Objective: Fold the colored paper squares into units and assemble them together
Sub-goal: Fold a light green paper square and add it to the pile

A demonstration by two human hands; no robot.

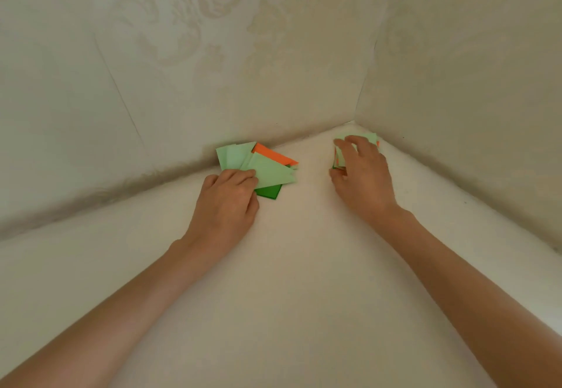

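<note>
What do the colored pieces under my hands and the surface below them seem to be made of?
The colored pieces look like thin matte paper: flat layers, sharp straight edges, crisp folds. The white surface looks like soft matte cloth, possibly padded, since it shows faint wrinkles and no shine, though that is uncertain.

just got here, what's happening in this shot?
A person works with paper on a white cloth-covered surface set in a corner. The left hand presses on a fanned pile of folded pieces: light green on top, an orange one and a dark green one showing beneath. The right hand rests over a smaller stack near the corner, mostly light green with orange edges. Nothing looks joined yet, though the hands hide part of both piles.
</note>
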